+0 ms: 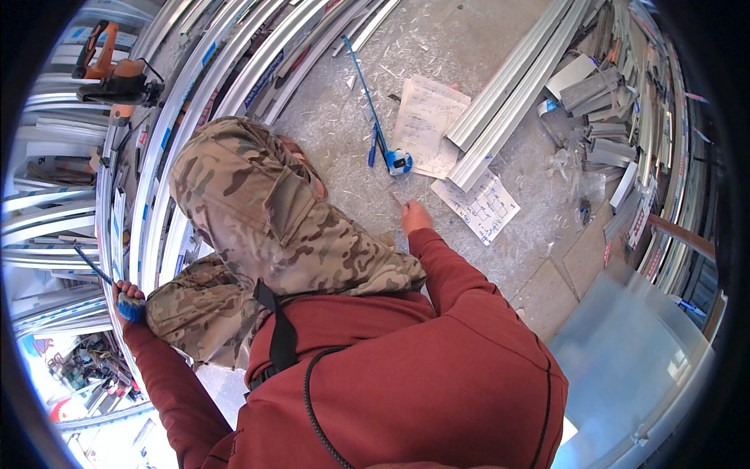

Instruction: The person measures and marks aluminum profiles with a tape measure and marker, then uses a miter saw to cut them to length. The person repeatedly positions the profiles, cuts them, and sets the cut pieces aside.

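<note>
At the far left, my left hand (129,295) is closed around a blue-and-white thing (131,309) with a long, thin, dark blue strip sticking out past the fingers. Its exact kind is unclear. Low over the floor, my right hand (418,217) has its fingers curled together; a thin tip shows in front of them, too small to name. Just beyond that hand lies a blue tape measure (399,162), its blade pulled out along the floor. A blue pen (372,152) rests beside the blade. Handwritten paper sheets (430,125) and a sketched sheet (478,205) lie nearby.
Two long white profiles (512,94) reach in over the papers. More long profiles (234,70) lie at the left, with an orange-and-black power tool (117,74) on them. Offcuts (609,109) pile up at the right, near a translucent sheet (625,359). Shavings litter the floor.
</note>
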`<state>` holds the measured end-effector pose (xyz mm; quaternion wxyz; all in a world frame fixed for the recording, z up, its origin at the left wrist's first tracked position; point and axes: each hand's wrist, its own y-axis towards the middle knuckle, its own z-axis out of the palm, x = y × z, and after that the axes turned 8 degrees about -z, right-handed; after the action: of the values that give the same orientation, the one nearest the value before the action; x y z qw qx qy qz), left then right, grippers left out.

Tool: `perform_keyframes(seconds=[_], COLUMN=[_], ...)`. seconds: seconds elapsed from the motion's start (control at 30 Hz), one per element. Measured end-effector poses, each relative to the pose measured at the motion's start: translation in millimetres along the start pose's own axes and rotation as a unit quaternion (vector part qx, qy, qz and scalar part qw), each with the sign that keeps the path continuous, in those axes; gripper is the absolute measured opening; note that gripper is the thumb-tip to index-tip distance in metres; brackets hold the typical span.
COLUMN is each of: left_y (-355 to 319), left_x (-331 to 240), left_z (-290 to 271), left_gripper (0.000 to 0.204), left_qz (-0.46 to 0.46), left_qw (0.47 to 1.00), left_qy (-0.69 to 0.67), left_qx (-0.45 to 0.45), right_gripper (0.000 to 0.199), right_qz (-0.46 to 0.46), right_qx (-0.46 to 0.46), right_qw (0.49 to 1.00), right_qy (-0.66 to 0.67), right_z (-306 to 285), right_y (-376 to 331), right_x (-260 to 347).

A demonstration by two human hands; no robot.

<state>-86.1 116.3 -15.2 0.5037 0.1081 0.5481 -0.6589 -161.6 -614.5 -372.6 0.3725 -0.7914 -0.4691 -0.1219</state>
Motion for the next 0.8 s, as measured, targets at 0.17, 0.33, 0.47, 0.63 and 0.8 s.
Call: perform_keyframes(seconds=[0.17,0.33,0.47,0.63,0.8], left_y=[-1.2,-0.3,-0.7,-0.3,1.7], left_x=[4.6,3.7,6.5,7.4,8.2], left_z=[7.0,5.3,6.9,2.2,-1.7], left_gripper=[0.024,0.026,0.026,0.026,0.026], left_qz=[0.006,0.004,0.007,0.006,0.005], left_qw=[1.000,1.000,1.000,1.000,0.999], left_qy=[-0.002,-0.003,-0.001,-0.020,-0.027], left_qx=[-0.018,-0.001,-0.002,0.016,0.023], right_gripper=[0.014,0.013,0.014,0.023,0.029], right_qz=[-0.054,-0.019,-0.073,-0.048,-0.003], right_qx=[-0.026,-0.041,-0.010,0.028,0.028], right_qw=[0.998,0.998,0.997,0.994,0.996], right_qy=[-0.016,-0.038,-0.037,-0.096,-0.084], right_z=[-1.1,-5.5,-13.7,-6.6,-3.7], right_y=[-2.5,0.9,-6.8,-2.4,2.0], right_x=[-3.5,-2.4,2.2,-3.1,-14.0])
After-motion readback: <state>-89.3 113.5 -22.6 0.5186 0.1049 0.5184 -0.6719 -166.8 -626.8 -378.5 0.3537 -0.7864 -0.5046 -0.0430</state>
